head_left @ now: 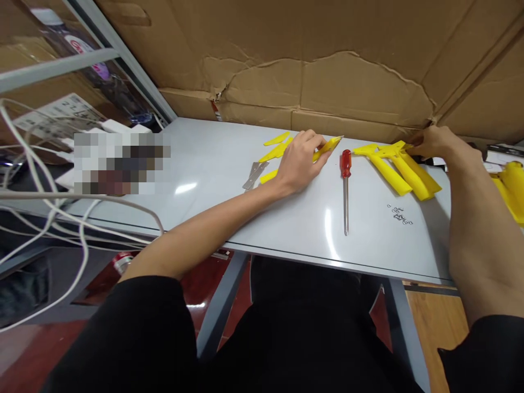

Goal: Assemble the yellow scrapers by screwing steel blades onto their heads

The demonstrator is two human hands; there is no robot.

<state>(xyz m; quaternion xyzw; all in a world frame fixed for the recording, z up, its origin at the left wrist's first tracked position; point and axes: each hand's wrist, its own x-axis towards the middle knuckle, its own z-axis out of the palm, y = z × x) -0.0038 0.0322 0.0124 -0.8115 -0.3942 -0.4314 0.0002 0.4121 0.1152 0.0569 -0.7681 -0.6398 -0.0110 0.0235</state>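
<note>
My left hand [302, 162] rests on the table with its fingers closed round a flat yellow plastic piece [327, 147], whose pointed end sticks out to the right. Beside and partly under this hand lie other thin yellow pieces [277, 138] and grey metal plates [255, 175]. My right hand [446, 143] is bent down at the far right, at the back end of several yellow plastic handle pieces [391, 173]; its fingertips are mostly hidden. Between the hands lies a screwdriver [346, 191] with a red handle. Small silver screws [401, 216] form a loose cluster nearer the front edge.
Behind the white table [204, 164] stands a cardboard wall [327, 82]. White cables [84, 234] hang over its left end, near a metal frame [118, 49] and a bottle [77, 46]. More yellow parts [513, 185] lie beyond my right arm.
</note>
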